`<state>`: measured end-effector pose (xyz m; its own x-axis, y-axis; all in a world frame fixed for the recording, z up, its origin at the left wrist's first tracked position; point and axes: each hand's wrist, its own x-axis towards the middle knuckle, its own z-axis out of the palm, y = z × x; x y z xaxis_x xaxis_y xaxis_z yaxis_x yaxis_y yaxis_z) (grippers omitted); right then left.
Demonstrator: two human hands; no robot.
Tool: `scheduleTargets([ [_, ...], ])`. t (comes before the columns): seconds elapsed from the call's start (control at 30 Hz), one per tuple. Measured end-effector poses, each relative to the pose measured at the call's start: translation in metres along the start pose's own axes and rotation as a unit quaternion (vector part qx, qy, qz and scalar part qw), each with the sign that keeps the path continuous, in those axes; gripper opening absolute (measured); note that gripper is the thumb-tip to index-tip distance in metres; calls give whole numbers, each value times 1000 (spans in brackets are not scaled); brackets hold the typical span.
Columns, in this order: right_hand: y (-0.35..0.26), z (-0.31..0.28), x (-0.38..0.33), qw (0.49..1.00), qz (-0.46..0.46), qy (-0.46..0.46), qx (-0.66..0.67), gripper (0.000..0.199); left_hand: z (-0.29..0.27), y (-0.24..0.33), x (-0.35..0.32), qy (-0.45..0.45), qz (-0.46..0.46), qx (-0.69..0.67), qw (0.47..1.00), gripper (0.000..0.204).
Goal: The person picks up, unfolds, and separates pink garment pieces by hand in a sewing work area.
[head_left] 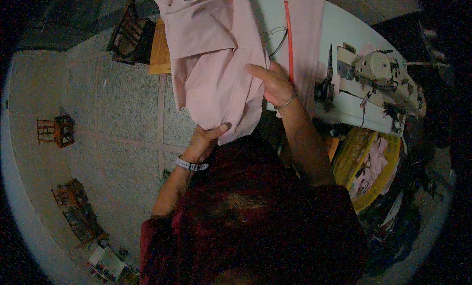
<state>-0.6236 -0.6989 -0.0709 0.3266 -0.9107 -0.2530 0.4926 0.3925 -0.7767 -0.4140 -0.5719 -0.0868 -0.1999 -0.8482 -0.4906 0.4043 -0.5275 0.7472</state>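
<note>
A large piece of pink cloth (211,83), which looks like part of a garment, hangs over the near edge of the white table (361,29) toward my body. My left hand (202,143) is closed on its lower edge, thumb on top and fingers hidden beneath. Higher up on the right side, my right hand (276,83) pinches the cloth, its thumb lying across the surface and the other fingers behind. Another length of pink cloth (310,34) lies on the table to the right, with a red strip (289,39) along it.
A sewing machine (376,66) sits on the table at the right, near a dark pointed object (329,63). Below it stands a yellow basket (366,201) holding pink cloth scraps (371,167). A wooden surface (160,51) and a dark chair (130,36) are beyond the cloth, left.
</note>
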Motion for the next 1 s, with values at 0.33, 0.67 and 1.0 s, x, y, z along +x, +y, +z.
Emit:
scheduleTargets([
  [0.33,0,8,3,998,-43,32,39,41,16,26,12,46,-52,-144,987,61],
  [0.67,-6,14,5,995,-21,92,37,40,41,57,19,92,-85,-92,988,48],
  [1.0,-8,19,3,998,-22,53,-39,37,43,66,21,70,-89,-125,986,41],
])
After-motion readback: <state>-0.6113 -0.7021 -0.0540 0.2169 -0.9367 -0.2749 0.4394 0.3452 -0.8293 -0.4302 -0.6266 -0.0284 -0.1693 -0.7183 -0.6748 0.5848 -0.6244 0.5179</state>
